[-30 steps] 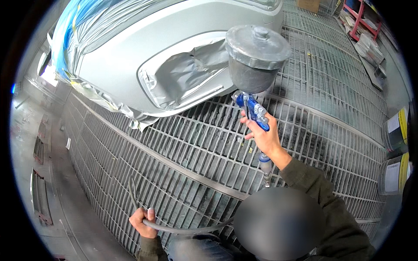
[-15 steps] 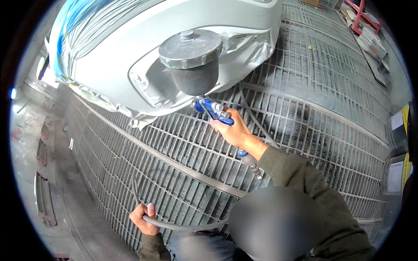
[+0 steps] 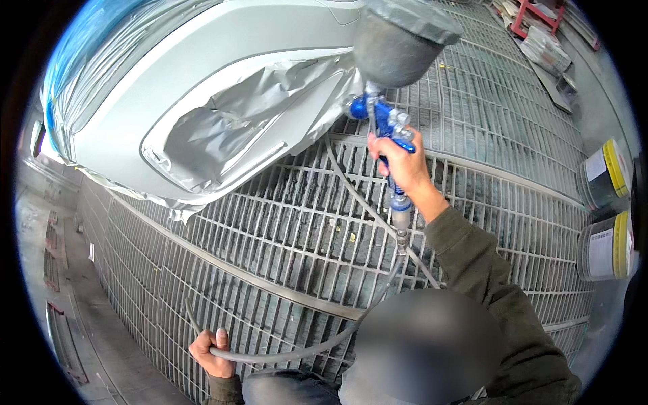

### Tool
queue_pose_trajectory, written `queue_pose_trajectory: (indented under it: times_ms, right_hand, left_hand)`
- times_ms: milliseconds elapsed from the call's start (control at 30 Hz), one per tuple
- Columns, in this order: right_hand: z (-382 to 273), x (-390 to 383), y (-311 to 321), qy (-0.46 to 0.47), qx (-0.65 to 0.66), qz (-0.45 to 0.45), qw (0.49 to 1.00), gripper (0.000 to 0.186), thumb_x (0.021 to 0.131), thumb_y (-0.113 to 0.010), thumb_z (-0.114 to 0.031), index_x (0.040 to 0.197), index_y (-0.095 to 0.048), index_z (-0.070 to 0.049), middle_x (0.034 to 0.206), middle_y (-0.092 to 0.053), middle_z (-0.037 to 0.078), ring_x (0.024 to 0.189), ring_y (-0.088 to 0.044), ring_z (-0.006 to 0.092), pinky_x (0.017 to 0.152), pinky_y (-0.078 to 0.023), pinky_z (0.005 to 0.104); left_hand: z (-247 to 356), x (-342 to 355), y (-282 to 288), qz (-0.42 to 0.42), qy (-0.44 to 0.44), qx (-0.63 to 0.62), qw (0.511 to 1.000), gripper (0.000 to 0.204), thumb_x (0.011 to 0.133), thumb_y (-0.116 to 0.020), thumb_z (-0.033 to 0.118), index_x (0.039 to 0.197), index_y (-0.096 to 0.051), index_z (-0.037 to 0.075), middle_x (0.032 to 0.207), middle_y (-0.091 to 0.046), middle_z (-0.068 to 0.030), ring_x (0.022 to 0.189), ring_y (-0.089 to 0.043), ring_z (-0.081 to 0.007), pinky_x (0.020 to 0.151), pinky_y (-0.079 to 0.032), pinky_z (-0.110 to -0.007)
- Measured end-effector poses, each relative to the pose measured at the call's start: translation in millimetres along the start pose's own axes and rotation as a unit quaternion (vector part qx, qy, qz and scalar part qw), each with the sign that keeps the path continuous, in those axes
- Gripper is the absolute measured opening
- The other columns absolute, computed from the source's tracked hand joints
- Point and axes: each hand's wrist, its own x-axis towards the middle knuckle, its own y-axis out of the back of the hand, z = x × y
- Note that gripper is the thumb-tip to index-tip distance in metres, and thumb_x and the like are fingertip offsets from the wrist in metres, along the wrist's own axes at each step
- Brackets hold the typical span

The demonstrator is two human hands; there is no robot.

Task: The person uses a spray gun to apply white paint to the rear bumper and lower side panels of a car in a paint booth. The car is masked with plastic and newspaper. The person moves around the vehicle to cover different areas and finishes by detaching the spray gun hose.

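My right hand [image 3: 403, 162] grips a blue spray gun [image 3: 380, 109] topped by a tilted grey cup [image 3: 398, 50], with a silver-and-blue fitting and grey hose below. The gun's nozzle points left toward a light grey car bumper [image 3: 111, 125], close to crinkled masking sheet [image 3: 236, 118] over its recess. Blue and clear plastic [image 3: 74, 74] wraps the car's upper left. My left hand [image 3: 211, 353] is closed on the grey hose [image 3: 287, 353], low at the left. A blurred oval hides part of the lower middle.
Metal floor grating [image 3: 499, 256] runs beneath me. At the right stand two pails [image 3: 601, 181] with yellow rims. A red rack [image 3: 528, 19] and wrapped items [image 3: 545, 50] are at the upper right. Another length of hose [image 3: 356, 187] lies across the grating below the bumper.
The spray gun swung left across the bumper, then up and to the right, its cup now tilted. The view has shifted a little. My left hand keeps hold of the hose.
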Motion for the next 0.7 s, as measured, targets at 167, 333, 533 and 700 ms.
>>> queue_pose_trajectory:
  times_ms: [167,333,533,700]
  right_hand:
    - [13.8,10.6,13.8,0.05,-0.026,0.13,0.99,0.011,0.085,-0.062,-0.013,0.089,-0.059,-0.004,0.065,-0.055,0.0,0.048,-0.048,0.0074,0.041,-0.04,0.0234]
    - [34.8,-19.6,-2.0,-0.016,-0.048,0.026,0.998,0.013,0.085,-0.059,-0.013,0.094,-0.059,-0.004,0.069,-0.055,0.0,0.053,-0.05,0.007,0.044,-0.04,0.023]
    - [67.6,-56.7,-45.7,-0.049,-0.064,-0.147,0.986,0.06,0.086,-0.058,-0.019,0.143,-0.042,-0.006,0.091,-0.058,0.007,0.059,-0.051,0.007,0.048,-0.05,0.0252]
    - [101.7,-76.0,-87.8,-0.086,-0.002,-0.249,0.965,0.022,0.085,-0.059,-0.02,0.104,-0.063,-0.007,0.084,-0.061,0.005,0.061,-0.052,0.0092,0.051,-0.049,0.0292]
  left_hand:
    - [11.4,-1.5,1.3,0.002,0.011,-0.005,1.0,0.053,0.089,-0.068,0.022,0.055,-0.032,0.005,0.049,-0.025,-0.0012,0.049,-0.022,-0.0092,0.046,-0.015,-0.033]
    - [-8.9,-7.6,4.2,0.006,0.016,-0.014,1.0,0.054,0.088,-0.07,0.024,0.056,-0.03,0.006,0.049,-0.026,-0.0017,0.049,-0.022,-0.0098,0.046,-0.015,-0.032]
    - [7.1,-4.9,4.8,-0.003,-0.007,0.021,1.0,0.055,0.086,-0.072,0.025,0.055,-0.032,0.006,0.047,-0.028,-0.0024,0.046,-0.025,-0.0107,0.045,-0.018,-0.032]
    - [6.6,-6.5,9.4,-0.002,0.006,0.031,0.999,0.056,0.087,-0.072,0.028,0.055,-0.032,0.007,0.047,-0.028,-0.0018,0.046,-0.025,-0.0102,0.044,-0.017,-0.032]
